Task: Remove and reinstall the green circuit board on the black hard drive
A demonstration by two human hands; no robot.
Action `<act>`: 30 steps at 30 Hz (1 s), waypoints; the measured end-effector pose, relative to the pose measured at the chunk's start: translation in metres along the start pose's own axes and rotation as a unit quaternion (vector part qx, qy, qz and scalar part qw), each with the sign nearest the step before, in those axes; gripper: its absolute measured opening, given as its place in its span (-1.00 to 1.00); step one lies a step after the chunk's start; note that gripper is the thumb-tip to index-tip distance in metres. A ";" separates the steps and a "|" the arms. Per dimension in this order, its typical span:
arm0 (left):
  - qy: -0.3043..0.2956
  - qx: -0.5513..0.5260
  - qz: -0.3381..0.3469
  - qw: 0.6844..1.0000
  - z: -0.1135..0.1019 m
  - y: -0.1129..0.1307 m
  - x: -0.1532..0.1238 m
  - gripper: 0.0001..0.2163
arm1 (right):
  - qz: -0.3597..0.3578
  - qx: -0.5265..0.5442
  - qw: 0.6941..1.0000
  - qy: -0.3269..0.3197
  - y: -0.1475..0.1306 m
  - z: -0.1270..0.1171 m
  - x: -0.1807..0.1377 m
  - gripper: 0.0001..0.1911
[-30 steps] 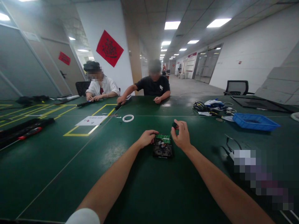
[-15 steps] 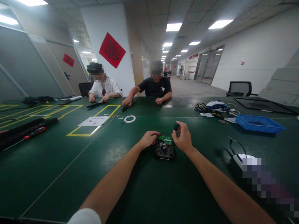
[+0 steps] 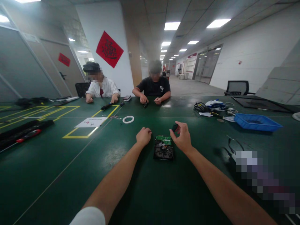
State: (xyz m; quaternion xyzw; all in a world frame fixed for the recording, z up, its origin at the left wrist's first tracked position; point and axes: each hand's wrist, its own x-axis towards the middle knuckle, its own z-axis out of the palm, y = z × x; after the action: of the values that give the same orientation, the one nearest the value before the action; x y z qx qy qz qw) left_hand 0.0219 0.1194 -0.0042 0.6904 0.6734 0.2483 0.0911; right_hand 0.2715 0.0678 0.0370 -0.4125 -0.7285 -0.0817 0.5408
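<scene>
A hard drive [image 3: 163, 151] lies flat on the green table, with a green circuit board along its far end and dark metal nearer me. My left hand [image 3: 143, 137] is just left of the drive and apart from it. Its fingers are curled together, and whatever they may hold is hidden. On the drive's right side, my right hand [image 3: 181, 136] pinches a small dark stubby object [image 3: 174, 127] between thumb and fingers. The hand hides its lower part, so its exact kind does not show.
A white ring [image 3: 128, 119] and a paper sheet [image 3: 91, 122] lie ahead on the left. To the right are a blue tray [image 3: 256, 122], cables [image 3: 200, 107] and a partly blurred long object [image 3: 264, 181]. Two people sit across the table, handling dark items.
My left hand has come off the hard drive and moved left, its fingers curled. My right hand still pinches the dark object. Across the table, one person's hand has drawn back with a dark item.
</scene>
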 end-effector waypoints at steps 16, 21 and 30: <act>-0.001 0.002 0.178 0.984 -0.026 0.047 -0.031 -0.83 | 0.027 0.031 0.999 -0.007 0.002 0.002 -0.003 -0.46; -0.060 0.041 0.300 0.951 -0.020 0.071 -0.053 -0.83 | 0.024 0.031 0.999 -0.012 0.003 0.002 -0.004 -0.45; -0.078 0.069 0.315 0.943 -0.015 0.074 -0.055 -0.80 | 0.019 0.026 0.999 -0.005 0.001 0.001 -0.003 -0.46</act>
State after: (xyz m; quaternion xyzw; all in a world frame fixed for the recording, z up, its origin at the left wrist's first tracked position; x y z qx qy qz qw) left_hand 0.0821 0.0568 0.0311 0.8891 0.4275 0.1632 0.0127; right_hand 0.2714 0.0677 0.0339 -0.4126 -0.7249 -0.0498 0.5493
